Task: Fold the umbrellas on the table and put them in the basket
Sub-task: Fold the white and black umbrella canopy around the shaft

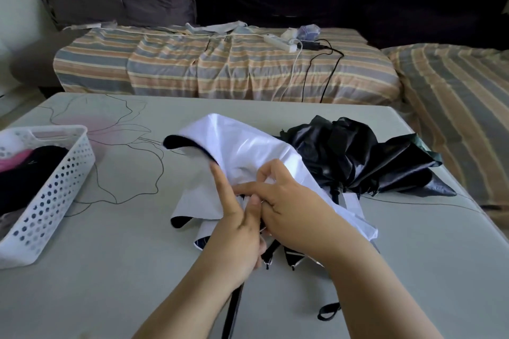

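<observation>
Left hand (242, 231): holds the floppy white cloth umbrella (248, 151), one finger straight.
Right hand (292, 206): pinches its cloth.
Holey white plastic basket (55, 190): far left.

No text, brand, number or sign can be read anywhere in this view. The table (115, 270) carries only a thin drawn outline of a flower with a pink tint, which is a pattern and not writing. The white umbrella (242, 151) and the black umbrella (355, 157) show plain fabric. On the dark item in the basket (52, 195) there is a small pale mark, perhaps a logo, but it is too small to read. The power strip (279, 43) on the sofa shows no legible label.
</observation>
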### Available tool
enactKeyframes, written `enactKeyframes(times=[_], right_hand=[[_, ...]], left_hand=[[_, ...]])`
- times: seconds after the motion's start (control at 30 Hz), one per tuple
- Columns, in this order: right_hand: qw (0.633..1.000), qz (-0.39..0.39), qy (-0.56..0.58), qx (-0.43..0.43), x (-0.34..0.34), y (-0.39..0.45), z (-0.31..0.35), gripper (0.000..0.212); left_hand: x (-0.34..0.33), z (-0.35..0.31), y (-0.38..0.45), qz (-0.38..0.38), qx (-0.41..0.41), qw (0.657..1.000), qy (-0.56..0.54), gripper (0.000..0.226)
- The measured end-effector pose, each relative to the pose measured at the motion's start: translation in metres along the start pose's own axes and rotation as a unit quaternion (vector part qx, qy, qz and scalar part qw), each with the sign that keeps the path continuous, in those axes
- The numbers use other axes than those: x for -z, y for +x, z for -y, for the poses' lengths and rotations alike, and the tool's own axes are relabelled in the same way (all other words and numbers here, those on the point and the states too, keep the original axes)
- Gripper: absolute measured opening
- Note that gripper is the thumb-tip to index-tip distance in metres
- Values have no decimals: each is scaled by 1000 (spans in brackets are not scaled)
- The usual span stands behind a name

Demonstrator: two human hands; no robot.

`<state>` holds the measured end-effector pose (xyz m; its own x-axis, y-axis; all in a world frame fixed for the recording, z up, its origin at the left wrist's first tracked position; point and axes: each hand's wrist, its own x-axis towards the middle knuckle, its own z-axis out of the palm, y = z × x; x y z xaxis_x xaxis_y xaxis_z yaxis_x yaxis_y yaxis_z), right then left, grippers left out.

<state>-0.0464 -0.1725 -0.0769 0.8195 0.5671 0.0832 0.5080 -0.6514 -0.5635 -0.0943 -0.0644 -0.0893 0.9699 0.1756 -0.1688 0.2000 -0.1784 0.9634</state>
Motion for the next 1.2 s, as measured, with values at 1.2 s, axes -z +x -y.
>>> enactKeyframes(times=[1.2], right_hand=[[867, -116, 384, -296, 5, 7, -30, 21]], left_hand=[[21, 2, 26, 41, 59, 918, -391, 37]])
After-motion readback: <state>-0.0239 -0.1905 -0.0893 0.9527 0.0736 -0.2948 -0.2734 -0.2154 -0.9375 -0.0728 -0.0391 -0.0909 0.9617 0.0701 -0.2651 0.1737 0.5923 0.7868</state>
